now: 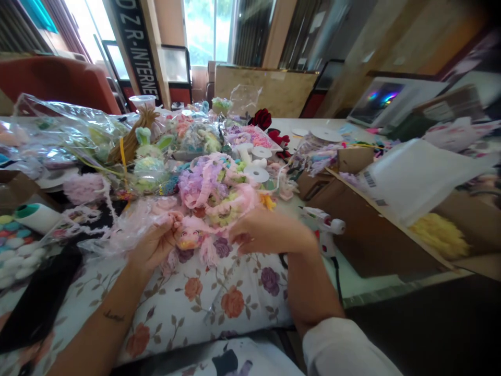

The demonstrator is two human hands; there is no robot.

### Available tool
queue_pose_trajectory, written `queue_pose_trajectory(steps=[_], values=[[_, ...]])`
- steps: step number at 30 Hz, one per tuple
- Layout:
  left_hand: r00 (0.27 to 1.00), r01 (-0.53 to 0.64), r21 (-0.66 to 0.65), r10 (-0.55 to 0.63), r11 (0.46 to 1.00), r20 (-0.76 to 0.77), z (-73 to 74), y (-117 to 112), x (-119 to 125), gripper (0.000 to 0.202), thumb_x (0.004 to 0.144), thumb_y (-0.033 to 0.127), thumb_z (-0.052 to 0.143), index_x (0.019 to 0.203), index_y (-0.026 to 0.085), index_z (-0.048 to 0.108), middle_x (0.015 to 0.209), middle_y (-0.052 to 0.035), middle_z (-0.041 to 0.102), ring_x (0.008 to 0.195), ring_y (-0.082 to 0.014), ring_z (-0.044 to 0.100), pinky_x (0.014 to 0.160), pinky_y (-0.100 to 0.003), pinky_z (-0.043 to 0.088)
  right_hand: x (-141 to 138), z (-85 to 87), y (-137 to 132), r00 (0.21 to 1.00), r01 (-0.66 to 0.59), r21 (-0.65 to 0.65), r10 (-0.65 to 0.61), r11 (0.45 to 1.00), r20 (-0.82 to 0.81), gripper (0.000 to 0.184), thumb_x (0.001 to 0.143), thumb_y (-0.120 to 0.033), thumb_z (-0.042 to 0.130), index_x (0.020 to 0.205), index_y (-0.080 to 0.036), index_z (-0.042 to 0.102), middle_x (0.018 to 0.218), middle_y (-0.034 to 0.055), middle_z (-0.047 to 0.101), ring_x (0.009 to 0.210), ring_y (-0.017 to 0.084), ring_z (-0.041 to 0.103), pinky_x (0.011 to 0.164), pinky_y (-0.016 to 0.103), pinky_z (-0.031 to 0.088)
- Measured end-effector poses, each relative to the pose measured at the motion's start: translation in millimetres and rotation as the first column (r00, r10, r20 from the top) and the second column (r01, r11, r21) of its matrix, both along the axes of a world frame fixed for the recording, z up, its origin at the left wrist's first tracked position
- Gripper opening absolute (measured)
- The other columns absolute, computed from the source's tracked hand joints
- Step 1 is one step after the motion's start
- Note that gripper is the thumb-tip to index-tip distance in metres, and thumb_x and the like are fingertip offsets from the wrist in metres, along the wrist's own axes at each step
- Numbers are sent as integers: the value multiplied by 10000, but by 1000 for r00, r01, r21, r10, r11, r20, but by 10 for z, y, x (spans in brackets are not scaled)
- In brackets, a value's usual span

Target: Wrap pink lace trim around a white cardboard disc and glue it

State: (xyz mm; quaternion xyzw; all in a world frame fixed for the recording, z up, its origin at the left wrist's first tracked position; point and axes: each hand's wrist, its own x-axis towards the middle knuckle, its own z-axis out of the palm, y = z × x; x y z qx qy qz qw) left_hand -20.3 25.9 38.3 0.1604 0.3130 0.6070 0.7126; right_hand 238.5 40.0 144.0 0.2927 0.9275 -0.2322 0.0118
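Note:
A small pink doll head [190, 238] with a drawn face and pink yarn tassels hangs just above the floral cushion [235, 277]. My left hand [158, 239] pinches its left edge, fingertips together. From the top of the doll head a pink yarn strand [218, 230] runs right to my right hand [266, 230]. That hand is slightly blurred, its fingers curled downward around the strand's end; the exact grip is partly hidden. Right behind both hands lies a heap of fluffy trim, with a lilac bundle [201, 180] and pink and green loops.
On the right stands an open cardboard box [371, 224] holding a white plastic bag [426, 172] and yellow fluff [440, 235]. A glue gun [324, 222] with a black cord lies beside it. White spools [256, 172] sit behind the heap. Pompoms [18, 248] lie far left.

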Motion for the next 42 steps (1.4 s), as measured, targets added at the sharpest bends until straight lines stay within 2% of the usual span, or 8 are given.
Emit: queue_pose_trajectory(steps=[7, 13, 17, 20, 27, 32, 37, 42], values=[[998, -35, -74, 38, 997, 43, 34, 24, 7, 250, 912, 29, 441, 818, 123, 653, 762, -32, 715, 589, -71, 687, 652, -152, 606, -367, -580, -131, 950, -151, 45, 133, 987, 282, 229, 696, -190, 759, 913, -154, 697, 803, 54, 682, 719, 194, 608, 508, 254, 279], [993, -42, -77, 50, 996, 102, 25, 35, -29, 328, 935, 16, 357, 832, 111, 654, 763, -58, 733, 617, -85, 705, 670, -167, 608, 26, -930, -186, 997, -27, 37, 25, 999, 73, 271, 697, -242, 807, 928, -167, 688, 974, 77, 623, 957, 229, 575, 761, 288, 416], [990, -51, -49, 57, 997, 125, 34, 38, -46, 309, 932, 24, 379, 838, 107, 662, 759, -63, 736, 621, -97, 711, 670, -172, 611, 138, -993, -246, 997, 63, -50, -64, 997, -33, 224, 712, -232, 802, 895, -175, 686, 982, 59, 618, 1010, 225, 549, 885, 320, 399], [987, -78, -73, 88, 994, 138, 56, 32, -48, 281, 926, 31, 406, 825, 108, 657, 747, -54, 737, 619, -94, 711, 656, -161, 606, 154, -1033, -298, 986, 161, -130, -165, 978, -23, 204, 699, -194, 796, 849, -166, 662, 878, 38, 630, 886, 203, 573, 760, 279, 423], [974, -101, -20, 103, 995, 202, -5, 49, -102, 398, 971, 55, 281, 849, 114, 655, 752, -54, 741, 665, -91, 723, 698, -157, 592, 390, -990, -361, 896, 192, -485, -354, 853, -267, 158, 844, -200, 591, 947, -155, 703, 875, 52, 703, 798, 179, 630, 735, 257, 462], [967, -73, 9, 69, 997, 246, -48, 32, -120, 450, 977, 68, 237, 813, 122, 653, 733, -54, 737, 679, -90, 725, 699, -158, 588, 645, -928, -358, 802, 521, -282, -575, 806, -160, 260, 844, -241, 529, 1025, -153, 694, 855, 61, 687, 749, 194, 603, 692, 280, 431], [970, -45, 17, 40, 999, 239, -73, 19, -103, 465, 971, 54, 219, 867, 110, 668, 770, -77, 740, 702, -104, 729, 700, -175, 594, 584, -1036, -293, 818, 537, -226, -567, 813, -97, 219, 832, -190, 486, 968, -161, 656, 704, 19, 620, 640, 167, 548, 612, 258, 385], [972, -46, -6, 46, 999, 229, -66, 22, -87, 426, 967, 54, 253, 869, 112, 663, 768, -70, 743, 689, -97, 727, 694, -164, 592, 246, -1132, -107, 780, 608, -74, -612, 791, -133, 264, 833, -126, 477, 1046, -143, 631, 885, 83, 685, 806, 204, 617, 702, 271, 405]])
